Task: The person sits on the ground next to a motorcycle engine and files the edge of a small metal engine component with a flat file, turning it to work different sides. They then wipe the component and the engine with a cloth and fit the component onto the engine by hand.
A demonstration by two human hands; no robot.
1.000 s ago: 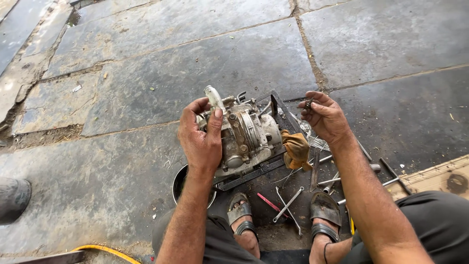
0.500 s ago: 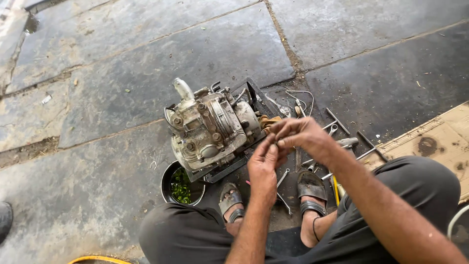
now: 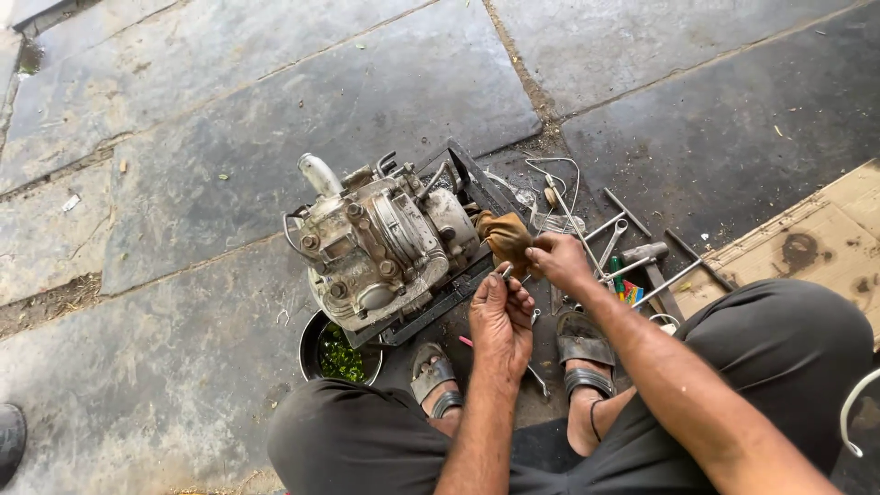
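Note:
A dirty grey engine block [image 3: 380, 247] rests on a dark metal frame [image 3: 458, 291] on the stone floor, in front of my knees. My left hand [image 3: 500, 319] and my right hand [image 3: 559, 261] meet just right of the engine, fingers pinched together on a small metal part [image 3: 506, 271]. A brown rag [image 3: 504, 236] lies against the engine beside my right hand. Neither hand touches the engine.
Spanners, rods and a hammer [image 3: 646, 266] lie scattered right of my hands. A black bowl with green bits [image 3: 341, 353] sits under the engine's near side. My sandalled feet [image 3: 579, 353] are below, with brown cardboard [image 3: 807, 247] at right and someone's shoe [image 3: 11, 440] at far left.
My left hand has come off the engine and joined my right hand beside it. The right hand moved from the tools toward the middle. The view shifted, so the engine sits further left.

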